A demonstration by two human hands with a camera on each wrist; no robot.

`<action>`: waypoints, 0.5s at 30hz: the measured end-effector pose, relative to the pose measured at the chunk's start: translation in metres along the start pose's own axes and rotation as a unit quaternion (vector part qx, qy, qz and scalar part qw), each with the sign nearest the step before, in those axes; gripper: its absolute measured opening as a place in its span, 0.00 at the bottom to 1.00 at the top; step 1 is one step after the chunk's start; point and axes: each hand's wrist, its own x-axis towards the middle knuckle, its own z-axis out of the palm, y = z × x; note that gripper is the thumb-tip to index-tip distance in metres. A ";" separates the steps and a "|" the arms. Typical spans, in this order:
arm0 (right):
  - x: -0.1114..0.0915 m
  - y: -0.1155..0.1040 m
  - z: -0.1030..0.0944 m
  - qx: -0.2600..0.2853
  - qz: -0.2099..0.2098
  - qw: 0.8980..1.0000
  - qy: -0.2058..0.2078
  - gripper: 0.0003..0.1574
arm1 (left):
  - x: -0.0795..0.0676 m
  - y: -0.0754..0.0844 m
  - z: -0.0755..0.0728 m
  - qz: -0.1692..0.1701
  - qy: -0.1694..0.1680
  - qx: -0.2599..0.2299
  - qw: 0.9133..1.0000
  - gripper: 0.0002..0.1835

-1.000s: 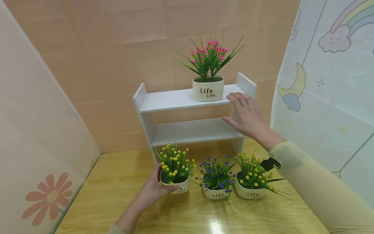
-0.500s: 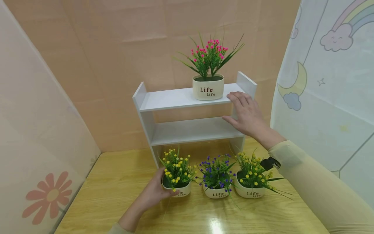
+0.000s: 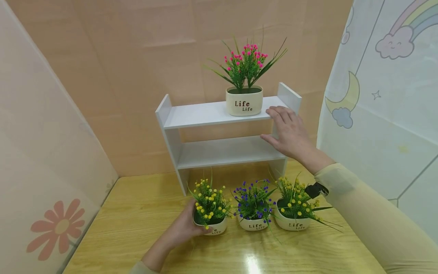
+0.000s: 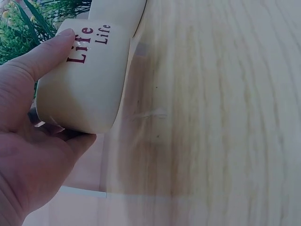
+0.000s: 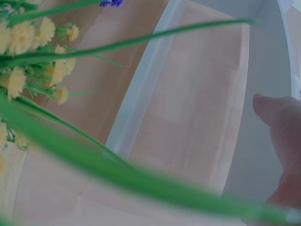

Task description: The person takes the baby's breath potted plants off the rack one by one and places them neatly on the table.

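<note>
My left hand [image 3: 184, 224] grips a cream pot of yellow flowers [image 3: 211, 207] by its left side, thumb across the front near the printed "Life". In the left wrist view that same cream pot [image 4: 89, 80] is low over the table; I cannot tell if it touches. Just right of it stands a pot of purple flowers [image 3: 254, 205], then a second pot of yellow flowers [image 3: 295, 205]. My right hand [image 3: 291, 131] rests with extended fingers at the right front edge of the white shelf [image 3: 198, 114]. A pot of pink flowers [image 3: 244, 101] sits on the top board.
The shelf's lower board [image 3: 226, 152] holds nothing visible. Behind stands a peach cloth backdrop [image 3: 119, 76], with printed panels at both sides. Wood table [image 3: 137, 205] lies in front. Long green leaves [image 5: 141, 174] cross close to the right wrist camera.
My left hand and the yellow-flowered pot have shifted right and slightly nearer to me, toward the purple-flowered pot. The right hand keeps its place on the shelf.
</note>
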 end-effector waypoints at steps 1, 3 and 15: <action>0.000 0.000 0.000 0.000 0.000 1.000 0.001 0.54 | 0.000 0.000 0.001 0.000 -0.002 0.000 1.000 0.58; 0.000 0.000 0.000 0.000 0.000 1.000 0.003 0.54 | -0.001 0.000 0.002 -0.002 -0.005 0.000 1.000 0.58; 0.000 -0.002 -0.002 0.004 0.011 1.000 -0.005 0.54 | -0.005 0.000 0.008 -0.021 -0.016 -0.002 1.000 0.60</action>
